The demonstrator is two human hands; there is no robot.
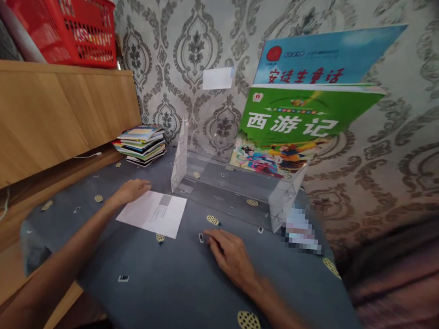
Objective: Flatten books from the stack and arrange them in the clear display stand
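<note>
My left hand (133, 190) is at the upper left corner of a flat white booklet or card (154, 214) with a grey patch and small print. Its fingers stretch out over or beside that corner, and no grip shows. Lower on the table, my right hand (231, 254) rests with loosely bent fingers and nothing visible in it. Beyond both hands stands a clear acrylic book rack (182, 156). A green picture book (291, 124) leans upright at its right side, with a blue book (327, 54) behind it.
A stack of thin books (143, 146) lies at the table's back left. A red basket (74, 26) sits on a wooden cabinet (55, 121) at left. A pixelated item (301, 232) lies right of the rack. The tablecloth (164, 292) is blue-grey, and patterned wallpaper (169, 34) rises behind.
</note>
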